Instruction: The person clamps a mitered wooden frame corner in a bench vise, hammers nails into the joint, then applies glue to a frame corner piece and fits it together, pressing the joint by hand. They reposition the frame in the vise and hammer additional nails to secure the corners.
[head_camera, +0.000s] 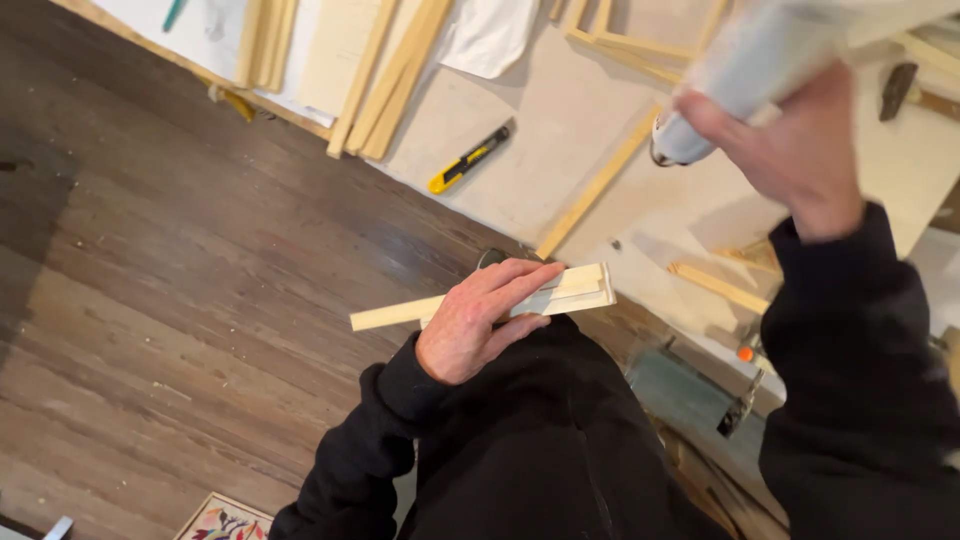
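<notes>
My left hand (480, 318) holds a pale wooden strip piece (580, 288), made of thin slats laid together, flat against my dark-clothed knee. My fingers lie across the slats. My right hand (795, 150) is raised at the upper right and grips a whitish cylindrical tool or bottle (745, 70), blurred, its tip pointing down-left over the workboard. Both arms wear black sleeves.
A light workboard (560, 130) lies on the dark wooden floor (180, 300), strewn with wooden strips (395, 75) and frames. A yellow utility knife (468, 160) lies on it. A hammer (897, 88) sits far right; a small tool with an orange part (745, 385) lies by my knee.
</notes>
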